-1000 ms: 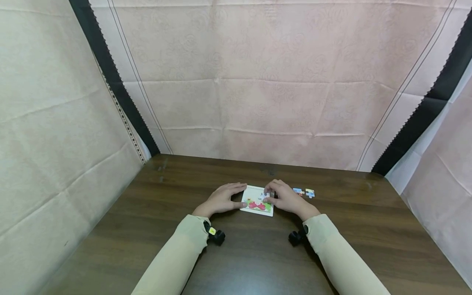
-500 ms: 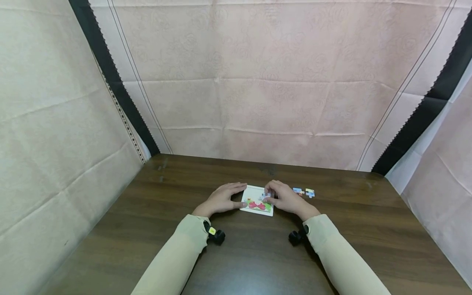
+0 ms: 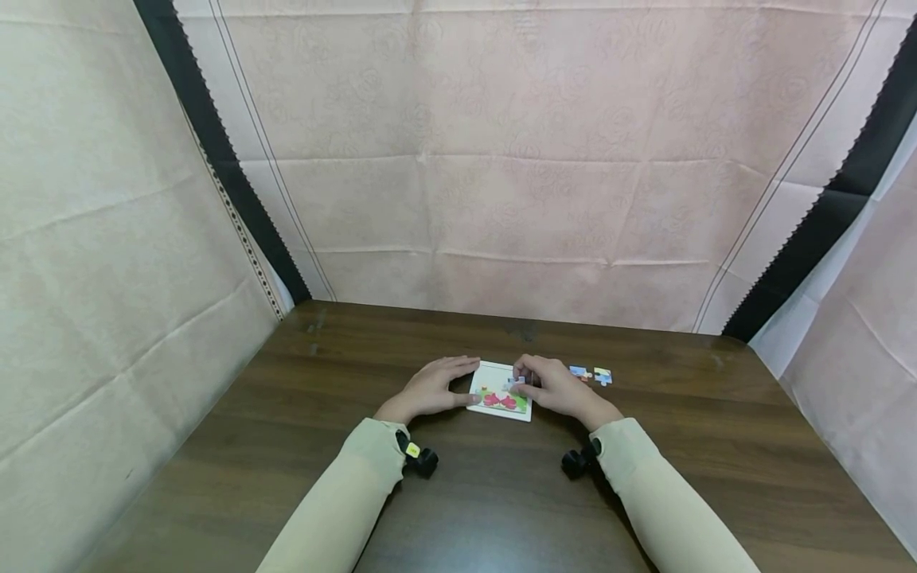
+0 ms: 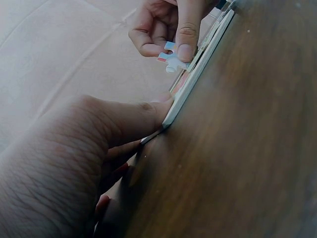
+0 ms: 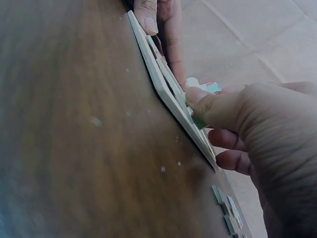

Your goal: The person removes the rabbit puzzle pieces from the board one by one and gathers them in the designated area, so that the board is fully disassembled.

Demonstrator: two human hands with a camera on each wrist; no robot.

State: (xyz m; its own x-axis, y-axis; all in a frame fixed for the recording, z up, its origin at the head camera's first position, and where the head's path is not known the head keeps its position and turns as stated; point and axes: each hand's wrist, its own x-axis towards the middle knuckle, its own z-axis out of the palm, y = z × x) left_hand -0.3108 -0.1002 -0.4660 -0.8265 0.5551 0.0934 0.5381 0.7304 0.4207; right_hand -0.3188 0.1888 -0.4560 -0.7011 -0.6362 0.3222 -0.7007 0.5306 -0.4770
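Observation:
A square puzzle board (image 3: 494, 368) with a white border and a picture with pink and green parts lies on the brown table. My left hand (image 3: 428, 387) rests against its left side, fingers stretched toward the far corner and thumb at the near corner. In the left wrist view, that thumb presses the board's edge. Over the right half of the board, my right hand (image 3: 555, 387) pinches a light blue puzzle piece (image 4: 173, 61) between thumb and fingers. The piece is tilted close above the board, its knob sticking out past the thumb (image 5: 199, 96).
Just right of my right hand, two loose puzzle pieces (image 3: 602, 376) lie on the wooden table (image 3: 494, 493). Pale patterned cloth (image 3: 537, 159) hangs behind the table and at both sides. Black wrist cameras (image 3: 425, 462) sit under both sleeves.
The light blue piece in my right fingers has turned slightly and sits a little nearer the board. My left hand and the board stay in place.

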